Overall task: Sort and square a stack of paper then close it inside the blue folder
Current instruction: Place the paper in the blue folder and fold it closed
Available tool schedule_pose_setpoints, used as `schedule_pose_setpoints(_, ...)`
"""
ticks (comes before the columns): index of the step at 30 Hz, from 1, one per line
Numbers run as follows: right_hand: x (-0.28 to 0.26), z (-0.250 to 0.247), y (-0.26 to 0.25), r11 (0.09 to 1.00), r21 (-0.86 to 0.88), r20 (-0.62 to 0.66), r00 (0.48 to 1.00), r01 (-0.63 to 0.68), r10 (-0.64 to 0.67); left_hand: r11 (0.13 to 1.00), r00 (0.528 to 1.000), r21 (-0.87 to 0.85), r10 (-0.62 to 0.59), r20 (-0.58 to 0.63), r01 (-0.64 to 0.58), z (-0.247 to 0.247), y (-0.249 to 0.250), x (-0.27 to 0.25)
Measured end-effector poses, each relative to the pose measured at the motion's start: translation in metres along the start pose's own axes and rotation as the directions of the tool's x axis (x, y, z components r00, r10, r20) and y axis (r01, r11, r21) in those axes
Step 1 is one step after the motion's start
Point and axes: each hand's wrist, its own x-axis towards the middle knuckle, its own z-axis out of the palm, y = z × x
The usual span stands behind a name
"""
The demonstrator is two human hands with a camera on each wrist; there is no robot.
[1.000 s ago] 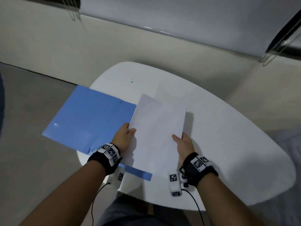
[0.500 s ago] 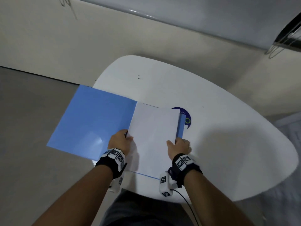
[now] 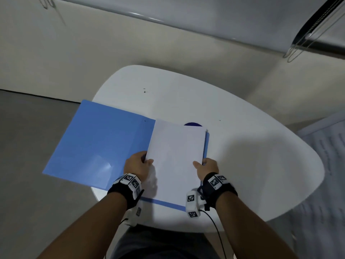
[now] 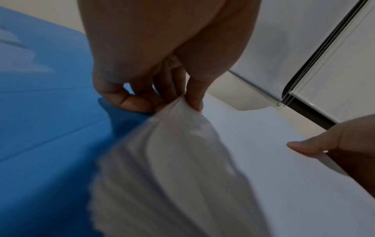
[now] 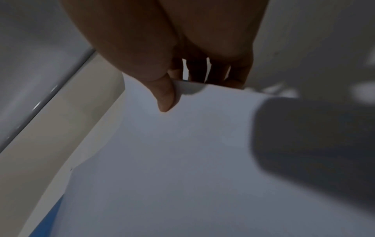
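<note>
Pinching the paper stack (image 3: 176,157) at its side edges, left hand (image 3: 137,164) and right hand (image 3: 208,166) hold it over the open blue folder (image 3: 99,146) on the tabletop (image 3: 252,156).

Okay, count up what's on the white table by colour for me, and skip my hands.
Light blue: 1, the open folder
White: 1, the stack of paper
Dark blue: 1, a rounded thing peeking out behind the stack, mostly hidden
Total: 3
</note>
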Motion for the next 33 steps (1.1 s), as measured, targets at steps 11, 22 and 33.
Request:
schedule_pose_setpoints(11,0.055,-0.132,0.067,0.991,-0.098,-0.124,0.989,-0.089,0.076,0.995,0.975,-0.093,-0.01,0.224,0.032,0.119,0.097,-0.009)
schedule_pose_setpoints(22,0.062,-0.134,0.093,0.994,0.034,-0.059,0.993,-0.102,0.103,0.995,0.987,-0.061,-0.074,0.145,0.084,0.135,0.103,-0.017)
schedule_pose_setpoints(33,0.059,-0.128,0.09,0.987,-0.105,-0.104,0.989,-0.12,0.109,0.852,0.924,0.366,-0.305,-0.231,0.373,-0.011,0.03,0.044)
